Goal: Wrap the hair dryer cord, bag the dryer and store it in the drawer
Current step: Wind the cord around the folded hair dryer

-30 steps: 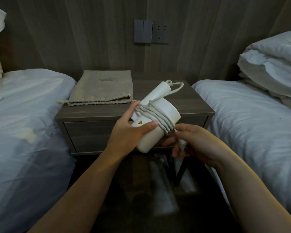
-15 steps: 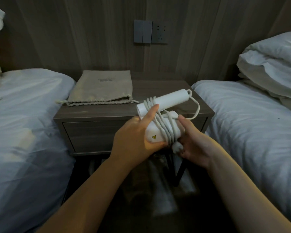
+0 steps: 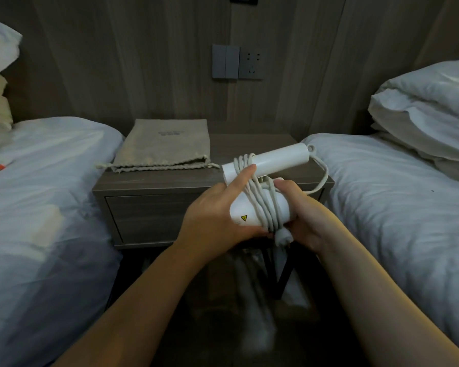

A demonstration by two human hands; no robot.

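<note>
While both hands hold the white hair dryer [image 3: 260, 205] in the air by the front edge of the nightstand [image 3: 170, 181], the cord [image 3: 263, 205] is wound round it. The left hand [image 3: 217, 215] grips its body, a finger on the loops. The right hand [image 3: 302, 215] holds the other side near the plug [image 3: 282, 235]. Tuck the plug under a loop, keep the loops tight, then reach for the cloth bag [image 3: 167, 144] at the back left corner.

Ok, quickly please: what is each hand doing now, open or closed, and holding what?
Left hand: closed on the hair dryer, thumb over the wrapped cord.
Right hand: closed on the hair dryer's other side.
</note>
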